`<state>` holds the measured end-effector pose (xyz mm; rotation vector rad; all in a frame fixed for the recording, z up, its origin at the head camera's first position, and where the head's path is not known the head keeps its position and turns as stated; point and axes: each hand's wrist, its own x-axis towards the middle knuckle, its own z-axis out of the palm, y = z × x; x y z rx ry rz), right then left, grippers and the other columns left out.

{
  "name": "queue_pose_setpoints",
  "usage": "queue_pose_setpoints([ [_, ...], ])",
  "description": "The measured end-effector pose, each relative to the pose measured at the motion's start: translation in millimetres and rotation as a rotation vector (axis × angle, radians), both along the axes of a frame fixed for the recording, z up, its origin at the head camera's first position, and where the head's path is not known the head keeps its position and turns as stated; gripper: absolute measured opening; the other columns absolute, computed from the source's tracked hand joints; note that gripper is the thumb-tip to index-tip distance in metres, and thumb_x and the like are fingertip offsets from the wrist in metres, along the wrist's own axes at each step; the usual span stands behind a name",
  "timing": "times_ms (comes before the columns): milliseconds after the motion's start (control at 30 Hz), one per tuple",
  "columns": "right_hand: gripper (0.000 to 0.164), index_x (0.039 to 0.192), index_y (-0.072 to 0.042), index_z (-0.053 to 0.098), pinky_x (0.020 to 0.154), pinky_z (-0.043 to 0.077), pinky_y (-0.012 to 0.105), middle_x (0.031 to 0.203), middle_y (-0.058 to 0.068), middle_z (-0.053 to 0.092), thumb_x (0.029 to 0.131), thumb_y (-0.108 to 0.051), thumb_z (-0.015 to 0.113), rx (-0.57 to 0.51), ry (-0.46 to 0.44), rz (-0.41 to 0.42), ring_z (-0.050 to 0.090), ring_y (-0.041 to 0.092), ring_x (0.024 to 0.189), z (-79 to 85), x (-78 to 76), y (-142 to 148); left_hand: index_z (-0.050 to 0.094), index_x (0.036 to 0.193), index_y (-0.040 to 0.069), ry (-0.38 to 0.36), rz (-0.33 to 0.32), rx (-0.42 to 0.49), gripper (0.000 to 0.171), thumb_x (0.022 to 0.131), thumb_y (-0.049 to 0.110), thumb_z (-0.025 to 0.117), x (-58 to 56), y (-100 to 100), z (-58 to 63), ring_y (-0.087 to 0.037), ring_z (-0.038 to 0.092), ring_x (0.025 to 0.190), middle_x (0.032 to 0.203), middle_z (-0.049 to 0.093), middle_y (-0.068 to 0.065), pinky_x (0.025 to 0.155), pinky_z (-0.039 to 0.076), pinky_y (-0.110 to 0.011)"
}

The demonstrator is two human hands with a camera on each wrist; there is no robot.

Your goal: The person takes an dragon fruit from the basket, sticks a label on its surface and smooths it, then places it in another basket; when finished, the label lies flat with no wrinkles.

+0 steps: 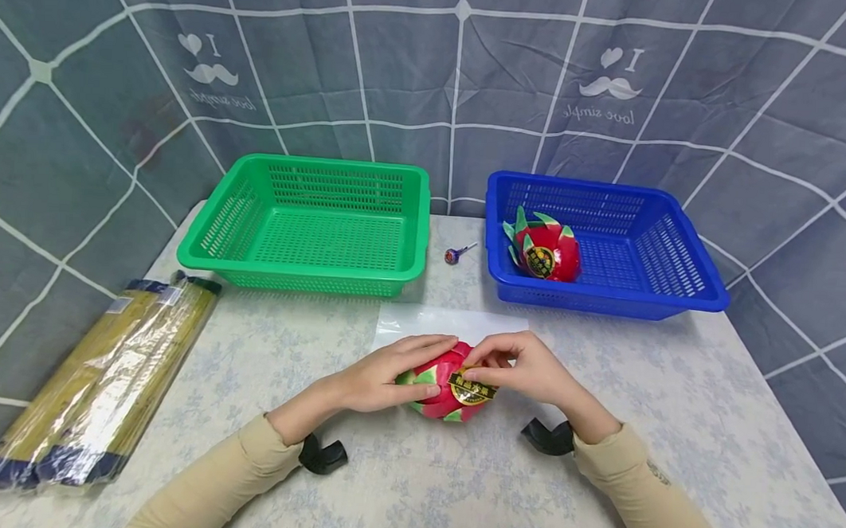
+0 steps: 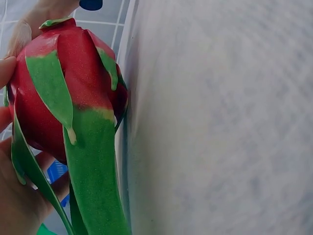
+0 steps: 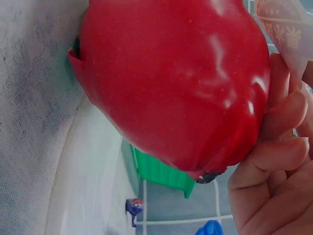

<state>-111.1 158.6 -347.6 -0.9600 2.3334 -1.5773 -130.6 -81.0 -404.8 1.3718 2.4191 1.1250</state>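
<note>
Midway between the side edges of the table (image 1: 447, 496), my left hand (image 1: 388, 374) is clasped over a dragon fruit (image 1: 446, 369) while my right hand (image 1: 525, 369), fingers bent, pinches its label (image 1: 475, 392). Along the far edge, a blue basket (image 1: 608, 302) holds a second fruit (image 1: 566, 247) at its left end, with a green basket (image 1: 308, 271) toward the left corner. Only the right wrist view shows my fruit's dark tip (image 3: 210, 176).

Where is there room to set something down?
Pale floral tablecloth lies bare right of the right hand, nearer than the blue perforated plastic basket, and between the left hand and the long yellowish clear-wrapped bundles. The green perforated plastic basket is empty. It's crowded mid-table, where both hands meet at a red-and-green dragon fruit.
</note>
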Motion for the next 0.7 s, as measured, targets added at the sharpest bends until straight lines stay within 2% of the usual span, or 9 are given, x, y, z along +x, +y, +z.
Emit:
queue_pose_setpoints([
  [300, 0.008, 0.082, -0.003, 0.067, 0.045, 0.033, 0.022, 0.072, 0.003, 0.062, 0.074, -0.002, 0.07, 0.025, -0.05, -0.018, 0.038, 0.008, 0.054, 1.0, 0.8, -1.9, 0.025, 0.141, 0.027, 0.033, -0.013, -0.017, 0.059, 0.089, 0.044, 0.048, 1.3, 0.1, 1.2, -0.008, 0.026, 0.127, 0.142, 0.026, 0.009, 0.097, 0.032, -0.038],
  [533, 0.008, 0.081, -0.003, 0.067, 0.045, 0.033, 0.023, 0.065, 0.002, 0.057, 0.074, -0.001, 0.07, 0.036, -0.011, -0.006, 0.038, 0.008, 0.053, 4.4, 1.9, -2.5, 0.024, 0.141, 0.025, 0.054, -0.025, -0.021, 0.059, 0.09, 0.043, 0.046, 1.5, 0.6, 0.7, -0.01, 0.024, 0.128, 0.143, 0.024, 0.008, 0.099, 0.03, -0.038],
  [700, 0.013, 0.081, -0.004, 0.065, 0.045, 0.033, 0.022, 0.06, 0.001, 0.053, 0.071, -0.002, 0.073, 0.073, 0.01, -0.087, 0.038, 0.009, 0.051, 2.1, 3.7, -4.9, 0.023, 0.142, 0.025, 0.066, -0.033, -0.021, 0.059, 0.091, 0.043, 0.045, 1.8, 1.4, 1.0, -0.009, 0.023, 0.129, 0.143, 0.023, 0.008, 0.1, 0.028, -0.037],
])
